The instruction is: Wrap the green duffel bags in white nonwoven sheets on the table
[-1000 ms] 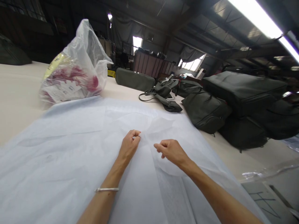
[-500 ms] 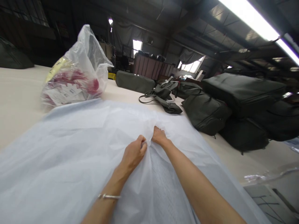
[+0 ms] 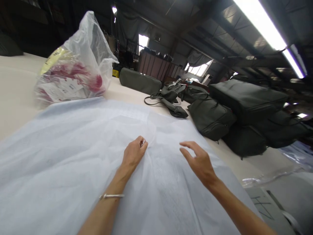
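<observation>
Right hand (image 3: pixel 199 161) now off the sheet (image 3: pixel 73 147), fingers spread; left fingers (image 3: pixel 141 143) pinching it.

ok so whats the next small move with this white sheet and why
Probably bring the right hand back down to grip the white sheet beside the left hand. The left pinches a fold of it; the right hovers open just above, holding nothing.
</observation>
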The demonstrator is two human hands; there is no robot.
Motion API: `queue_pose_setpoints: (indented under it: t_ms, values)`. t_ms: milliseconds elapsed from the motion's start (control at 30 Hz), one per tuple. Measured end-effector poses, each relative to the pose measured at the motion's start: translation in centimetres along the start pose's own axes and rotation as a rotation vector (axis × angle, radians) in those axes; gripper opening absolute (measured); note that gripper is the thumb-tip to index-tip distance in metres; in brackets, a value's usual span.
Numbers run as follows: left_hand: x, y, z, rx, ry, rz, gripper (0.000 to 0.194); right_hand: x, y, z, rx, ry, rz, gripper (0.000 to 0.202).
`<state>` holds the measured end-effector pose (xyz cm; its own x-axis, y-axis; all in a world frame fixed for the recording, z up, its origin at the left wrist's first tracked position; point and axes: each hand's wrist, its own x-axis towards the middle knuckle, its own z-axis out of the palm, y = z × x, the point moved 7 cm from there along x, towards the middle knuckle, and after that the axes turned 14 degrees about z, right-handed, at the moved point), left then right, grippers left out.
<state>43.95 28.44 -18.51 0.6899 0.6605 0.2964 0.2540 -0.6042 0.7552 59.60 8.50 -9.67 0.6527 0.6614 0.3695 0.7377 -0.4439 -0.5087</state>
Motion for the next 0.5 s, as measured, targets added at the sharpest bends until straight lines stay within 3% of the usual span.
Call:
queue_pose_setpoints:
  t_ms: [100, 200, 267, 333, 400, 500]
  values:
    - [0.0, 0.1, -0.3, -0.044, 0.027, 0.012, 0.016, -9.6, 2.4, -4.2, -0.209, 0.057, -0.176, 0.014]
    - [0.0, 0.1, -0.1, -0.061, 0.024, 0.019, 0.016, -15.4, 7.3, -4.8, -0.361, 0.065, -0.047, 0.027]
    - [0.0, 0.1, 0.2, -0.065, 0.017, 0.03, 0.016, -17.0, 10.0, -4.0, -0.418, 0.091, 0.056, 0.04]
    - [0.0, 0.3, 0.4, -0.067, 0.012, 0.046, 0.017, -17.2, 11.3, -3.2, -0.415, 0.111, 0.091, 0.038]
    - [0.1, 0.5, 0.6, -0.071, 0.011, 0.061, 0.018, -16.8, 10.8, -3.2, -0.385, 0.116, 0.045, 0.028]
    - [0.1, 0.9, 0.4, -0.07, 0.03, 0.088, 0.017, -16.6, 7.9, -5.4, -0.333, 0.149, -0.035, 0.018]
